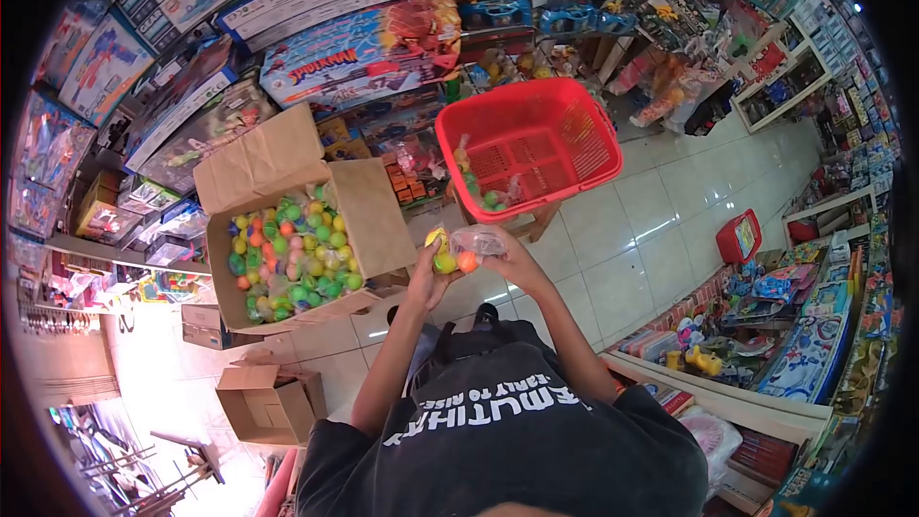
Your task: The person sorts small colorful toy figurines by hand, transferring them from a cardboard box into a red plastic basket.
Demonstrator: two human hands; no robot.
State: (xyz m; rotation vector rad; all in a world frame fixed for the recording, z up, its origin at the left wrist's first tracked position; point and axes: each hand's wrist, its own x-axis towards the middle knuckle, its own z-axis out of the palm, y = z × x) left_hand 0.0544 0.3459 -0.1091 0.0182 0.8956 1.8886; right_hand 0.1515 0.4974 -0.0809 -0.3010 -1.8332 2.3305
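Both hands are in front of my body, between a cardboard box and a red basket. My left hand (pixel 430 278) is closed round small yellow balls (pixel 444 261) at the left end of a clear plastic bag (pixel 478 240). An orange ball (pixel 467 261) sits in the middle, between the hands. The fingers of my right hand (pixel 512 264) grip the bag's other end. To the left, the open cardboard box (pixel 378 215) holds several green, yellow, orange and blue balls (pixel 295 247) in clear bags. Ahead, the red basket (pixel 598 158) has a few bagged balls (pixel 493 199) at its left side.
Behind the box and basket stand stacked toy boxes (pixel 359 53). A smaller open carton (pixel 263 407) lies on the tiled floor (pixel 613 282) at lower left. A small red basket (pixel 739 236) and toy-filled shelves (pixel 708 349) are on the right.
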